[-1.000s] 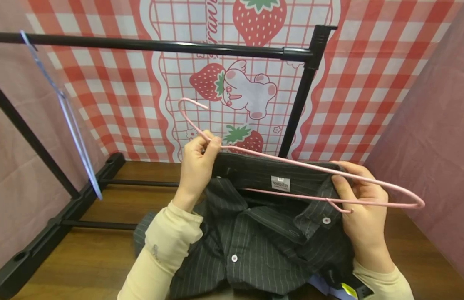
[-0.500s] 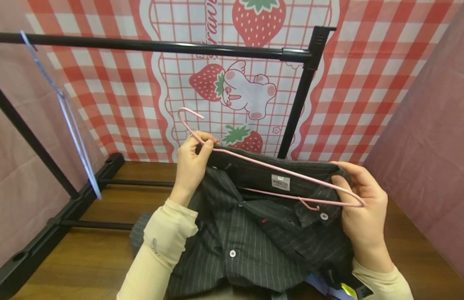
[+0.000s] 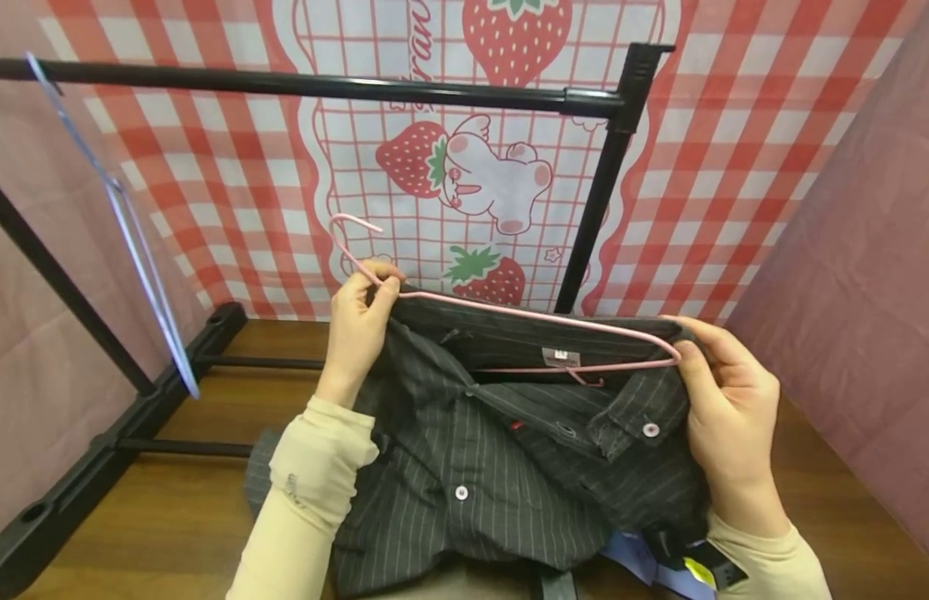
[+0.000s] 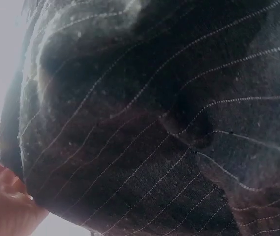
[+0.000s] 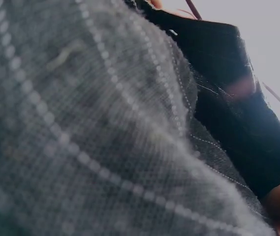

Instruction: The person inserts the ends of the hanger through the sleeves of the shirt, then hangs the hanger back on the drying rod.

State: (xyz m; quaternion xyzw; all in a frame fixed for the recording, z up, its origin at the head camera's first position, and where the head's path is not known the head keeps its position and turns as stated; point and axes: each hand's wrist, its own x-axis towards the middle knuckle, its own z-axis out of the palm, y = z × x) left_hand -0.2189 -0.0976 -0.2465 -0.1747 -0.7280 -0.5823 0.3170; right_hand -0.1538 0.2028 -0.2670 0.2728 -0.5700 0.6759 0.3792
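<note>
My left hand [image 3: 361, 329] pinches the neck of a pink hanger [image 3: 501, 308], thumb and fingers at the shirt's edge. Its hook points up and to the left. The dark pinstriped shirt [image 3: 494, 467] has white buttons, and a pale label [image 3: 561, 357] shows inside its open neckline. With thumb and fingers, my right hand [image 3: 730, 400] grips the right side of that neckline, beside the hanger's rounded end. Inside the opening the lower bar disappears into the cloth, so the hanger's other half is hidden. Pinstriped shirt cloth [image 4: 130, 123] fills most of both wrist views.
Behind stands a black clothes rack [image 3: 344, 86] with its foot [image 3: 112, 450] at left. A blue hanger [image 3: 137, 242] hangs on its bar. Brown wooden tabletop [image 3: 164, 517] lies below, with a bluish-purple item [image 3: 636, 560] partly under the shirt. A red-checked strawberry cloth [image 3: 764, 150] backs the scene.
My left hand has moved left with the hanger's neck. The hanger's right end has slid left from beyond my right hand to beside its thumb. The right hand keeps holding the neckline.
</note>
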